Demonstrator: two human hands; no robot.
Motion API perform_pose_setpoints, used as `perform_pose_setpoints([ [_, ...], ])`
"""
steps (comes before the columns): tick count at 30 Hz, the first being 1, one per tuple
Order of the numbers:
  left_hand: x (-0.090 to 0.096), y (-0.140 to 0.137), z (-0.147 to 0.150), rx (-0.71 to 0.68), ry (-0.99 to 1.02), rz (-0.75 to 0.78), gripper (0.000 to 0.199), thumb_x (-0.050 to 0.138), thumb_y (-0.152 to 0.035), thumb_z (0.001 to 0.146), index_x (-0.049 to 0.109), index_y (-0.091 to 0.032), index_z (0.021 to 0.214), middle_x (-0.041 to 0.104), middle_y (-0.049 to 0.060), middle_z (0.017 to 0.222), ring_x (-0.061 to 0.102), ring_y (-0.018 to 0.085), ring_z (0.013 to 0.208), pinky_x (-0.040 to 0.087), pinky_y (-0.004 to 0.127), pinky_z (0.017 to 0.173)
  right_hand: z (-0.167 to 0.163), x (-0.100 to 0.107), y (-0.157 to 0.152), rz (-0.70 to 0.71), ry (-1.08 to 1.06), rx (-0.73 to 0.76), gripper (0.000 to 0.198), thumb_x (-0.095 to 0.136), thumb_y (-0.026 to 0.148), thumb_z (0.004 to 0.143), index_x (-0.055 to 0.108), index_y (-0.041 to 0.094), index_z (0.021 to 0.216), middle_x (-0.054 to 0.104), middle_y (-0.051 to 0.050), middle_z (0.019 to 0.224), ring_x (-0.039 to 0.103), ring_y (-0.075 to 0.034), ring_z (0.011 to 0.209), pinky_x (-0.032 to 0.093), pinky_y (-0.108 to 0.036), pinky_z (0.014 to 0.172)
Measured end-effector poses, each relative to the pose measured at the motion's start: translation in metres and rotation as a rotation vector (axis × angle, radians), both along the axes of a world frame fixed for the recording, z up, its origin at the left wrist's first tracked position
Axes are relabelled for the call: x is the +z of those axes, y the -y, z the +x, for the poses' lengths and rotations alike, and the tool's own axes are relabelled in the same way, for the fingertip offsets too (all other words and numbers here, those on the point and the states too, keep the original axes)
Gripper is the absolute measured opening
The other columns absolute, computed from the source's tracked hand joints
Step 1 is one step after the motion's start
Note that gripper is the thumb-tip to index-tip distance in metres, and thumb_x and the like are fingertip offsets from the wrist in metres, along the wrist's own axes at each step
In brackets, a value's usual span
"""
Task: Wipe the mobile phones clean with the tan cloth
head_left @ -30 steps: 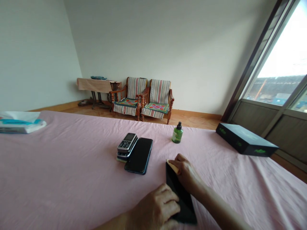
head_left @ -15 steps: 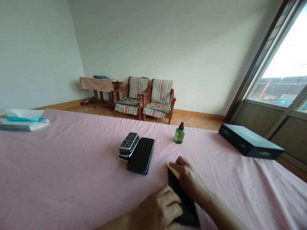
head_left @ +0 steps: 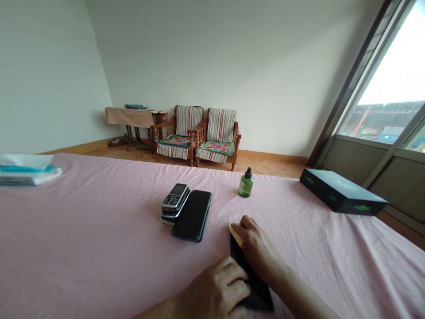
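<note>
The right hand [head_left: 256, 246] is clamped on a folded cream cloth [head_left: 236, 235], fingers together, pressing it against the far end of a black flat slab [head_left: 260, 290]. Over the last second this hand shows only a slight shift to the left, and the cloth remains on that same end; the contact seems confined to this part, with the nearer stretch under the right wrist unworked for now.

The left hand [head_left: 221, 288], nearer the body, lies over the slab's near left side with its fingers bent. It shows no clear change of place, and the slab has hardly moved either, which suggests that this hand is steadying it. Whether its fingers grip the edge or only press down, I cannot tell, since the thumb is hidden.

The slab lies between the two hands on the pink-covered worktop [head_left: 99, 248], slanting away from the body toward the cloth. Beyond the left hand, to the left of the right one, a dark smartphone [head_left: 192, 216] lies beside a stack topped by a keypad phone [head_left: 175, 197]. Straight beyond the right hand stands a green bottle [head_left: 245, 186], upright. Farther out to its right is a black box [head_left: 345, 188]; well to the left of both hands lies a tissue pack [head_left: 31, 173]. All of these stay as they were, untouched.
</note>
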State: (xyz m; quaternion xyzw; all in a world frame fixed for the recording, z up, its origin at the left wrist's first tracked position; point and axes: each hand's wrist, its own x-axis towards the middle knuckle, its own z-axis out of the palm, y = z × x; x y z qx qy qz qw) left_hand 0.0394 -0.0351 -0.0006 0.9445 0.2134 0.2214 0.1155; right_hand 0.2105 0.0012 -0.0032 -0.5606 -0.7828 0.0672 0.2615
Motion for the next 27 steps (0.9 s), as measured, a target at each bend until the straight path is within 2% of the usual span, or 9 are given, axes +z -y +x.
perform_pose_setpoints([
  [4,0.0,-0.003,-0.001,-0.062,0.002,0.031,0.021,0.071,-0.025,0.083,0.063,-0.016,0.1,0.065,0.004,0.108,0.056,0.018,0.099,0.047,0.025,0.089,0.015,-0.005,-0.005,0.0,0.067,-0.17,0.029,0.042,-0.002,0.08,0.061,0.018,0.072,0.051,-0.004,0.078,0.05,-0.015,0.068,0.034,-0.024,0.058],
  [7,-0.004,-0.003,-0.001,-0.048,0.03,0.02,0.02,0.07,-0.025,0.084,0.063,-0.016,0.1,0.065,0.005,0.108,0.056,0.018,0.1,0.046,0.026,0.091,0.023,-0.006,-0.002,-0.039,0.098,-0.225,0.028,0.043,-0.001,0.079,0.061,0.017,0.067,0.05,-0.004,0.075,0.049,-0.014,0.064,0.031,-0.025,0.055],
  [10,-0.005,-0.002,0.0,-0.019,0.038,0.012,0.021,0.071,-0.025,0.083,0.064,-0.016,0.1,0.065,0.003,0.108,0.056,0.018,0.1,0.046,0.026,0.092,0.019,-0.004,0.0,-0.037,0.086,-0.203,0.029,0.042,-0.003,0.079,0.061,0.017,0.07,0.05,-0.004,0.076,0.05,-0.015,0.066,0.031,-0.025,0.057],
  [13,-0.004,-0.001,0.001,-0.013,0.023,0.0,0.02,0.073,-0.026,0.082,0.064,-0.018,0.097,0.065,0.001,0.107,0.056,0.017,0.1,0.046,0.024,0.09,0.004,-0.002,-0.002,-0.021,0.025,-0.079,0.031,0.041,-0.005,0.08,0.062,0.018,0.077,0.051,-0.004,0.081,0.051,-0.015,0.073,0.034,-0.024,0.062],
  [16,-0.002,0.0,0.0,0.017,0.023,-0.024,0.02,0.073,-0.024,0.081,0.063,-0.018,0.098,0.064,0.0,0.109,0.056,0.016,0.101,0.045,0.024,0.091,-0.005,0.0,-0.004,-0.026,-0.01,0.011,0.029,0.041,0.0,0.085,0.06,0.019,0.076,0.05,-0.003,0.082,0.05,-0.015,0.075,0.034,-0.023,0.063],
  [18,-0.001,0.0,0.0,0.01,0.02,-0.021,0.021,0.073,-0.025,0.082,0.063,-0.018,0.099,0.064,0.001,0.11,0.056,0.017,0.102,0.045,0.024,0.092,-0.002,0.001,-0.004,-0.036,-0.007,-0.013,0.028,0.04,0.001,0.086,0.06,0.019,0.076,0.05,-0.003,0.081,0.05,-0.015,0.073,0.034,-0.023,0.063],
  [23,-0.003,-0.001,-0.001,-0.027,0.027,0.004,0.018,0.071,-0.024,0.084,0.064,-0.016,0.099,0.065,0.003,0.109,0.056,0.017,0.101,0.044,0.024,0.092,0.014,-0.003,-0.005,-0.071,0.057,-0.186,0.03,0.04,-0.003,0.081,0.062,0.016,0.075,0.05,-0.004,0.079,0.049,-0.015,0.069,0.033,-0.025,0.061],
  [27,-0.002,0.001,0.001,-0.006,0.033,-0.005,0.02,0.073,-0.025,0.082,0.064,-0.017,0.098,0.065,0.002,0.108,0.056,0.017,0.1,0.045,0.024,0.091,0.004,-0.001,-0.004,-0.047,0.062,-0.108,0.029,0.04,-0.001,0.084,0.062,0.018,0.08,0.051,-0.004,0.082,0.05,-0.016,0.074,0.034,-0.024,0.064],
])
